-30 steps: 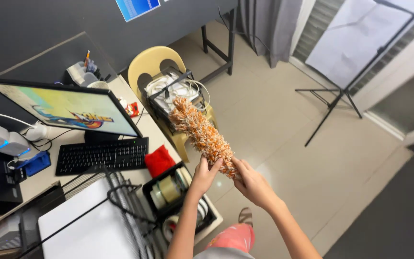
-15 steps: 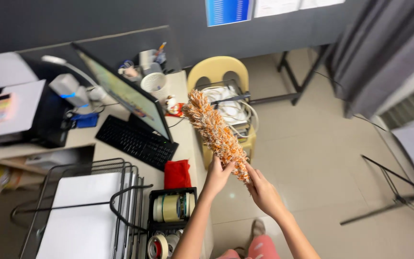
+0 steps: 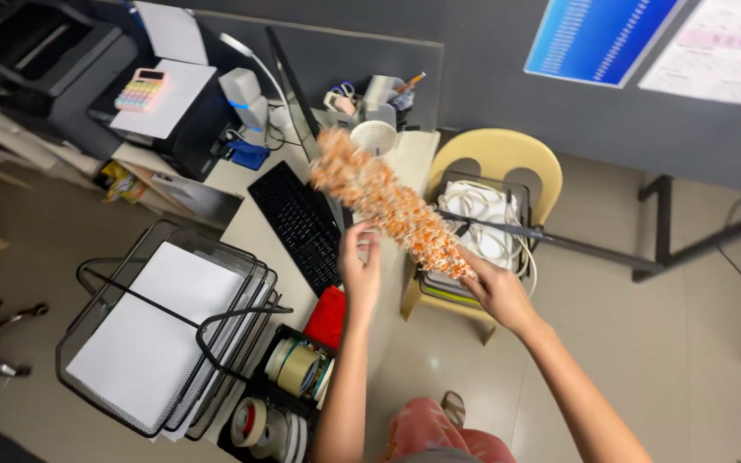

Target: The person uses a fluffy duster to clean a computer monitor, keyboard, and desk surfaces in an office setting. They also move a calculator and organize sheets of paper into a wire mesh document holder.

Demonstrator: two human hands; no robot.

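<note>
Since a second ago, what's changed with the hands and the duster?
The left hand has let go of the orange-and-white duster and now hangs open just below it. The duster has swung left, over the keyboard and desk edge instead of the yellow chair. The view has turned left too. Unchanged: the right hand keeps gripping the duster's near end.

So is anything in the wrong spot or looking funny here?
Yes. The yellow chair has a black tray of white cables sitting on its seat, where a person would sit. Nothing looks spilled or broken. The right hand holds the orange duster over the keyboard.
</note>
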